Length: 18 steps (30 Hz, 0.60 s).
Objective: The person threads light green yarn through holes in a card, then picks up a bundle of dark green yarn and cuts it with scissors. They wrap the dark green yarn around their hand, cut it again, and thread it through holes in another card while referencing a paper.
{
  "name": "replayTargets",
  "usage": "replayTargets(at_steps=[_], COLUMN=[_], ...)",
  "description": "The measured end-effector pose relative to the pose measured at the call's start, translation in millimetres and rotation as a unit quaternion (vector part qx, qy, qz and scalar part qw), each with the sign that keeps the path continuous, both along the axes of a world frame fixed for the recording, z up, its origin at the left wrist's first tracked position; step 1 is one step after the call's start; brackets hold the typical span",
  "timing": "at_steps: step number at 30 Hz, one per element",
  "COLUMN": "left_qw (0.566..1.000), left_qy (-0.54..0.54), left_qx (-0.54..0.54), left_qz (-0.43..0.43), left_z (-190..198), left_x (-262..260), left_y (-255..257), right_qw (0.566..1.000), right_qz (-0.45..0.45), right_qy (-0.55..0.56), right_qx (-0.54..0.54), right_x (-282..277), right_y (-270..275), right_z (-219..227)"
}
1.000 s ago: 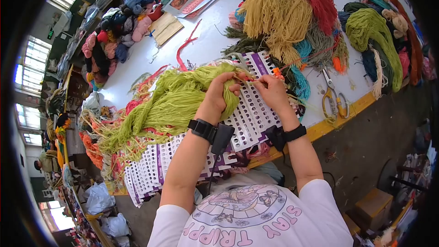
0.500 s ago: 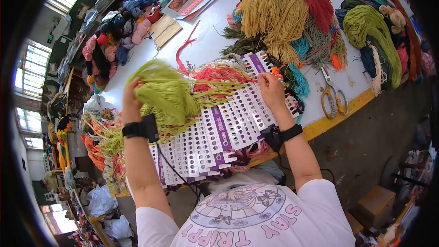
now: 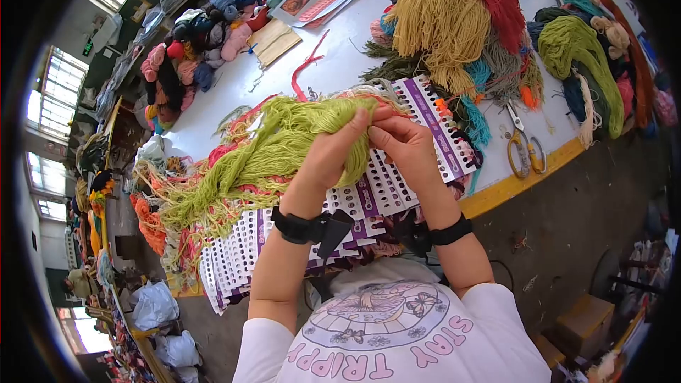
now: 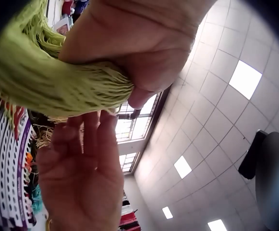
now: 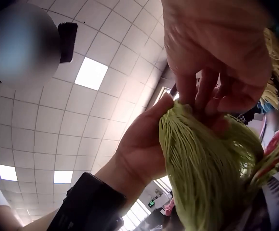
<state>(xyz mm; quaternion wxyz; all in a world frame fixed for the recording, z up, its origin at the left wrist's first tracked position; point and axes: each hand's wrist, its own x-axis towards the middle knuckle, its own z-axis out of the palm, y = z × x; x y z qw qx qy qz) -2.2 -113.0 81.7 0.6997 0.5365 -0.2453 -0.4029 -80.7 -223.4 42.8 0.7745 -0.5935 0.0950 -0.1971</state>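
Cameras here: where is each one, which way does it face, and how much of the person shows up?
Head: worn on the head, looking down at the table; both forearms, left hand, right hand and a printed shirt show.
Left wrist: on the left wrist, looking up at the ceiling; the left hand grips the green yarn.
Right wrist: on the right wrist, also looking up; the right hand fingers the yarn.
Shared: all three show both hands on the green yarn.
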Motion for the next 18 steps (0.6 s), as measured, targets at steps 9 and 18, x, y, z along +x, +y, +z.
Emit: replayTargets(at_steps=[9,18], left_qw=[0.992,0.991], left_qy=[0.118,0.126], left_qx=[-0.016,-0.008], left_qz=[0.031,0.048], left_z=[-2,1], left_x=[-7,-11], left_y=[8,4], right_qw=[0.994,0.997], right_qz=[-0.009,-0.042], right_qy=[-0.001,-0.004], right_qx=[0.107,0.061], right_x=[-14,-14], right_y=[1,3], right_z=[9,7])
